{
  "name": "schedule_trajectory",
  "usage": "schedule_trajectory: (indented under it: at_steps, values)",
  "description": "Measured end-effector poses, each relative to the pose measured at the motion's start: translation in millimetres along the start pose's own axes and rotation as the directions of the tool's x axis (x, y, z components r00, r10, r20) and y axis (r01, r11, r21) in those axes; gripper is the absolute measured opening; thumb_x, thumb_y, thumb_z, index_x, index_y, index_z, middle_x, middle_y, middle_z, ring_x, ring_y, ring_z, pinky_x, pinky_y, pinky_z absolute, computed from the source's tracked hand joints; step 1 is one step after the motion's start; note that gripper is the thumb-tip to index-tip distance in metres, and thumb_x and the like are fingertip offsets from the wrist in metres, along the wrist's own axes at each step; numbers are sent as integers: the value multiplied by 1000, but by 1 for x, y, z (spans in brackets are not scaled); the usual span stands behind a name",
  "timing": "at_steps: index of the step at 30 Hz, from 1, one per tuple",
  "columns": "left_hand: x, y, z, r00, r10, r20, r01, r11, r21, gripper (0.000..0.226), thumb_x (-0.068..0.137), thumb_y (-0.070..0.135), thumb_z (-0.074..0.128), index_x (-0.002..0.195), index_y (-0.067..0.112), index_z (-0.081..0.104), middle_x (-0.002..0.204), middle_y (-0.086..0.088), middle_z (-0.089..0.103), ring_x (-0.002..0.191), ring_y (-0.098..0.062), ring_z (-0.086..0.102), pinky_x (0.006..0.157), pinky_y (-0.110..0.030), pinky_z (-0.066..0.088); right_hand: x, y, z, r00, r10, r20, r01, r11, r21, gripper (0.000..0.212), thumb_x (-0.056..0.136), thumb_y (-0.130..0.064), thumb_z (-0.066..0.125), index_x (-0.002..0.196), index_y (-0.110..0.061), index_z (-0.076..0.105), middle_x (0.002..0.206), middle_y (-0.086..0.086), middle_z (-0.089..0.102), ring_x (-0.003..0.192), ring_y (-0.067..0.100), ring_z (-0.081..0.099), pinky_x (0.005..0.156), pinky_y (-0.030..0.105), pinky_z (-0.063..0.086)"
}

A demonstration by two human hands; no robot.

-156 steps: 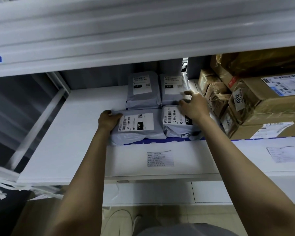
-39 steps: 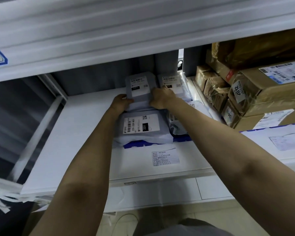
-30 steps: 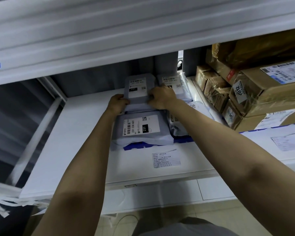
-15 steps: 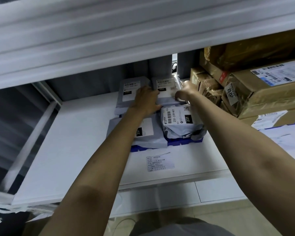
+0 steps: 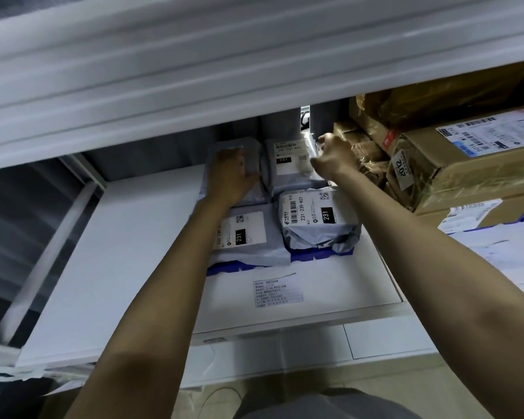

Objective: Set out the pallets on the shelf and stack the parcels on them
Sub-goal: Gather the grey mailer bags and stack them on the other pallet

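Observation:
Several grey mailer parcels with white labels lie on a blue pallet (image 5: 321, 254) on the white shelf (image 5: 127, 252). My left hand (image 5: 229, 173) lies flat, fingers apart, on the rear left parcel (image 5: 253, 152). My right hand (image 5: 330, 157) touches the right edge of the rear right parcel (image 5: 288, 169), fingers curled at its side. In front lie the front left parcel (image 5: 248, 237) and the front right parcel (image 5: 318, 219). Only the pallet's front edge shows under the parcels.
Brown cardboard boxes (image 5: 466, 158) wrapped in tape are stacked on the right of the shelf, close to my right hand. A paper label (image 5: 277, 290) is stuck on the shelf in front of the pallet. The upper shelf beam (image 5: 224, 71) hangs overhead.
Both hands have shifted from the rear left parcel toward the right. My left hand now rests on the rear left parcel and my right hand reaches the far side of the rear right one.

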State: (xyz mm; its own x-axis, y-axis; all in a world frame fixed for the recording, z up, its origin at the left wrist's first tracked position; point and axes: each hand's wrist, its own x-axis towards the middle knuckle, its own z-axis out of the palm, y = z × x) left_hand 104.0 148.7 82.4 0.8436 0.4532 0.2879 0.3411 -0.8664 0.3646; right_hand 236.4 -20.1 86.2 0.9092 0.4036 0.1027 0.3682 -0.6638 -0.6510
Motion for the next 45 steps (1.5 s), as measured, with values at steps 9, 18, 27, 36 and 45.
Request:
schedule_trajectory:
  at_steps: [9, 18, 27, 36, 45]
  values:
    - [-38, -41, -19, 857, -479, 189, 515, 801, -306, 67, 92, 36, 61, 139, -1, 30, 138, -19, 47, 121, -32, 51, 81, -24, 40, -40, -67, 44, 890, -320, 325, 348, 937, -29, 32, 86, -6, 53, 116, 2, 60, 120, 21, 61, 112, 34, 57, 89, 32, 45]
    - [-43, -39, -19, 859, -492, 143, 511, 802, -308, 54, 91, 28, 62, 131, -1, 38, 132, -21, 51, 117, -34, 52, 83, -31, 45, -41, -70, 43, 890, -349, 294, 379, 924, -49, 32, 82, -4, 56, 112, 3, 63, 117, 22, 63, 111, 35, 58, 83, 28, 44]
    - [-27, 44, -1, 984, -164, -74, 122, 912, -391, 15, 94, 5, 48, 101, -3, 58, 91, -7, 55, 82, -16, 51, 69, -21, 36, -32, -19, 9, 1000, 22, -18, -21, 996, 81, 41, 85, -15, 58, 126, -8, 59, 128, 15, 60, 117, 31, 56, 91, 31, 45]
    - [12, 80, 32, 884, -318, 341, 447, 788, -423, 52, 87, 8, 57, 135, 2, 39, 121, -12, 61, 102, -25, 58, 78, -26, 43, -27, 7, 2, 983, 106, 147, -132, 976, 175, 33, 84, -18, 64, 115, -6, 60, 106, 10, 64, 88, 23, 61, 60, 28, 48]
    - [-32, 80, 4, 988, -149, 34, 151, 909, -390, 32, 88, 10, 60, 119, 3, 53, 115, -7, 59, 100, -18, 58, 62, -7, 39, -59, 25, -21, 994, 3, 113, -34, 962, 271, 72, 83, -30, 73, 141, -6, 38, 139, 14, 49, 126, 28, 48, 102, 38, 44]
